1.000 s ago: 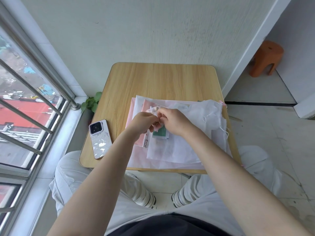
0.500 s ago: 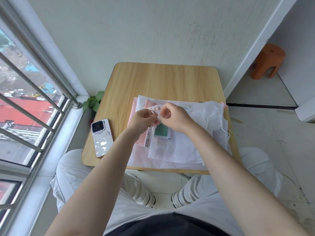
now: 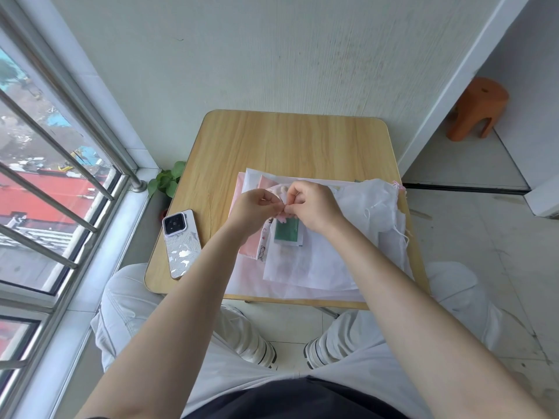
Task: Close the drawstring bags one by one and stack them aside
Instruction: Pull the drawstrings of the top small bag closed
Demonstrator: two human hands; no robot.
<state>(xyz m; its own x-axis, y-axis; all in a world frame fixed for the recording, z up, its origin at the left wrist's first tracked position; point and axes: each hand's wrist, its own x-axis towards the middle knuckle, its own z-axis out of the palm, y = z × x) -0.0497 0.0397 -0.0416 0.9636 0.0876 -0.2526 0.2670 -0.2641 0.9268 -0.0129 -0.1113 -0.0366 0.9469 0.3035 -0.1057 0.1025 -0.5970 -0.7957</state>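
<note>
Both hands, left (image 3: 253,208) and right (image 3: 313,207), grips pinched on small pink bag (image 3: 279,192), mouth away from person.

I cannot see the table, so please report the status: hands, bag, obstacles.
Left hand and right hand both pinching the pink bag mouth. Bag on the pile, not yet closed. Phone lies apart, left.

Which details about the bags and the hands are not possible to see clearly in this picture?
Head view only:
- What the left hand and right hand pinch: both grips cover the bag's mouth, so cord or fabric cannot be told.
- Number of bags in the flat pile: sheer layers overlap.
- Green card: the print is too small, and partly under the right hand.
- Bunched white bags: closed or not is unclear.
</note>
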